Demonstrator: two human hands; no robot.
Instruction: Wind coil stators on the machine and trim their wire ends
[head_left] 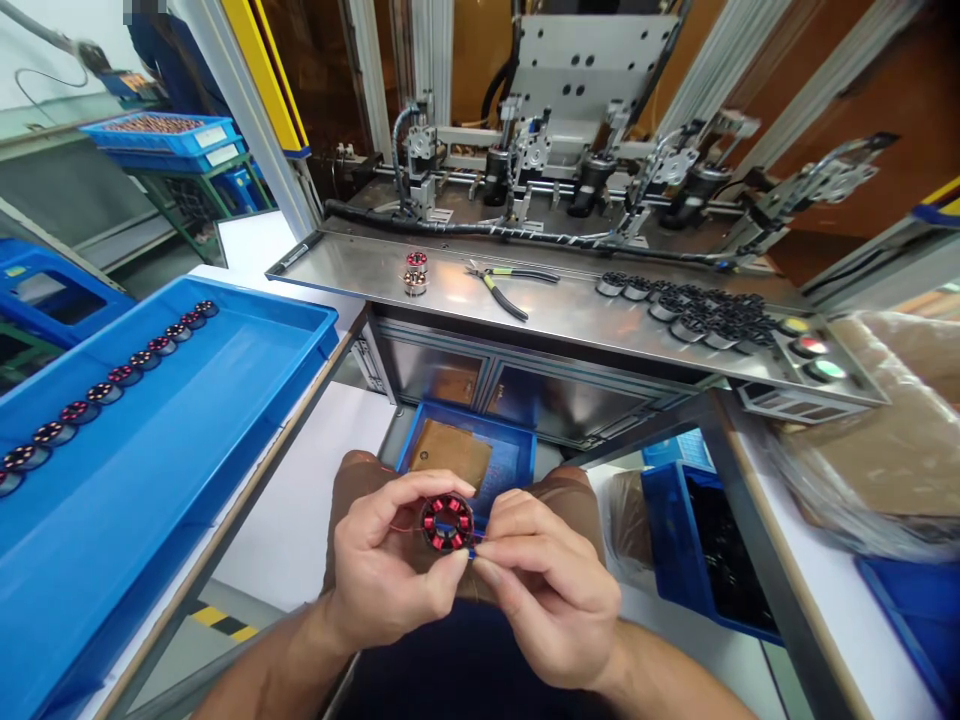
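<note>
Clamping the stator (pixel 438 540) in our left grip (pixel 386 560), we pinch our right grip (pixel 551 580) together at its edge.

- Wound stator (pixel 439 509): glossy red wire coils on a dark ring.
- Machine ledge (pixel 450 300): smooth bare metal with a soft, streaked sheen.
- Cutting pliers (pixel 504 298): metal jaws, with handles that look like smooth plastic.
- Clustered stators (pixel 705 312): black, plastic-looking tops over greyish metal sides.
- Cabinet doors (pixel 574 395): polished metal, glossy enough to mirror colours.
- Long tray (pixel 225 370): smooth blue plastic, faintly shiny.
- Wrapped carton (pixel 847 450): brown cardboard under clear, crinkled, glossy plastic film.
- Floor bin's cardboard (pixel 454 457): matt brown.
- Trousers (pixel 358 500): matt brown cloth.
</note>
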